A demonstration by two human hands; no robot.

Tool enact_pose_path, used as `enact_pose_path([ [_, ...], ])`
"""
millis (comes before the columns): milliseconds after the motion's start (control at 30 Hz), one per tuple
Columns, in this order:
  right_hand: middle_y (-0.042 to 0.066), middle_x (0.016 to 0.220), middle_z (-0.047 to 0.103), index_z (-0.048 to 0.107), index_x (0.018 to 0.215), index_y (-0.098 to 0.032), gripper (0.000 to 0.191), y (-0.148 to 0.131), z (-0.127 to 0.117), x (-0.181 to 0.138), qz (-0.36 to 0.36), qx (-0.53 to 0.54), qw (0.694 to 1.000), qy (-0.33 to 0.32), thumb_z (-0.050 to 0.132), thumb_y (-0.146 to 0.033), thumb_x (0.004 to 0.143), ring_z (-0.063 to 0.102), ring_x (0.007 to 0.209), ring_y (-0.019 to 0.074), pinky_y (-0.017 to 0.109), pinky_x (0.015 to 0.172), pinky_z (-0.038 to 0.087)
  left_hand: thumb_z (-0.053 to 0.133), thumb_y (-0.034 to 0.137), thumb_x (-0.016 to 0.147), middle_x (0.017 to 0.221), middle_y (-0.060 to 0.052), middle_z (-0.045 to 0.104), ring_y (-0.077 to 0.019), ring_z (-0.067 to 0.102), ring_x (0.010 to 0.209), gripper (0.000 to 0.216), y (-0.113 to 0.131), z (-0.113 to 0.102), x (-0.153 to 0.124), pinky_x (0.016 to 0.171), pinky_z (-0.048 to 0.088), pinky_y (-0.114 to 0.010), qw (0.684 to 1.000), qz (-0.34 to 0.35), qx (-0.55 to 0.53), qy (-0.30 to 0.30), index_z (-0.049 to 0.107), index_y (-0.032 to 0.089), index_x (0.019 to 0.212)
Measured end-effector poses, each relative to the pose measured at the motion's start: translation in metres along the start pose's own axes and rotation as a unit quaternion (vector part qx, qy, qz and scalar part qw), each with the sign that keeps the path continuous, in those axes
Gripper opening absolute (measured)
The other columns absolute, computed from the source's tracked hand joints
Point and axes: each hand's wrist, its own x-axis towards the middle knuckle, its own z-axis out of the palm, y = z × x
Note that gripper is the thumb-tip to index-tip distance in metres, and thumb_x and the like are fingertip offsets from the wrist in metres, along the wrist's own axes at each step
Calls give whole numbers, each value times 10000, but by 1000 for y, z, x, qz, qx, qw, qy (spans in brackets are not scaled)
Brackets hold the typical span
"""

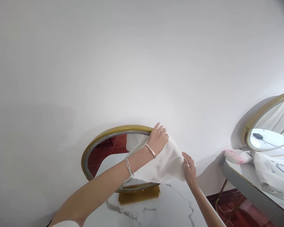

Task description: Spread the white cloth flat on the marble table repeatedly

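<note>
A round mirror with a gold rim stands on a gold base on a white marble tabletop, against a white wall. A white cloth is spread over the mirror's right side. My left hand is closed on the cloth's upper edge at the mirror's top right rim; the wrist wears bracelets. My right hand pinches the cloth's lower right corner and wears a ring.
To the right a second gold-rimmed mirror stands on a grey table, with a pink tissue packet and a white printed bag. Red floor tiles show below between the tables.
</note>
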Motion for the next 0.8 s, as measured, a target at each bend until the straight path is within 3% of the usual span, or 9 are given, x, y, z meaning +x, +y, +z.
enact_pose_path([
  [100, 132, 1267, 553, 507, 1270, -205, 480, -15, 11, -17, -15, 34, 999, -25, 356, -481, 907, 499, 1171, 276, 461, 945, 420, 492, 173, 913, 1120, -51, 669, -170, 558, 1117, 182, -3, 5, -1, 1056, 349, -364, 999, 28, -10, 25, 673, 178, 922],
  [233, 126, 1275, 530, 409, 1347, -221, 471, -50, 27, -10, -84, -2, 996, -17, 337, -450, 941, 489, 1175, 273, 461, 938, 421, 471, 233, 939, 1182, -5, 659, -175, 565, 1136, 205, -32, -4, -24, 1043, 377, -382, 998, -2, -45, 51, 649, 215, 1037],
  [333, 122, 1305, 500, 362, 1378, -230, 464, -87, 37, 8, -200, -52, 978, 20, 352, -398, 946, 453, 1203, 276, 473, 952, 404, 435, 258, 958, 1254, 6, 624, -170, 549, 1177, 274, -66, -20, -59, 1054, 380, -385, 993, -50, -79, 76, 599, 242, 1177],
  [500, 139, 1246, 538, 378, 1370, -188, 485, -169, 58, 34, -383, -147, 912, 27, 443, -362, 922, 472, 1134, 287, 453, 915, 408, 347, 350, 976, 1280, 13, 603, -156, 564, 1173, 363, -118, -36, -140, 1038, 430, -351, 963, -184, -168, 103, 581, 256, 1238],
  [633, 151, 1255, 536, 443, 1338, -163, 507, -224, 97, 30, -481, -197, 854, -10, 480, -427, 907, 454, 1156, 306, 474, 959, 381, 363, 429, 953, 1295, 4, 588, -177, 556, 1189, 416, -139, -12, -213, 1024, 457, -346, 902, -316, -257, 144, 573, 238, 1257],
  [733, 133, 1303, 521, 455, 1349, -211, 444, -250, 139, 15, -536, -201, 819, -42, 456, -352, 929, 404, 1250, 313, 525, 1043, 312, 388, 445, 939, 1275, -35, 604, -194, 565, 1180, 444, -136, 27, -265, 1023, 458, -355, 856, -384, -284, 200, 580, 192, 1250],
  [800, 114, 1368, 485, 414, 1386, -234, 446, -256, 167, 1, -573, -171, 796, -97, 412, -255, 941, 348, 1321, 302, 560, 1086, 261, 377, 438, 941, 1264, -67, 611, -204, 575, 1167, 453, -124, 59, -293, 1026, 455, -374, 829, -427, -274, 237, 587, 166, 1237],
])
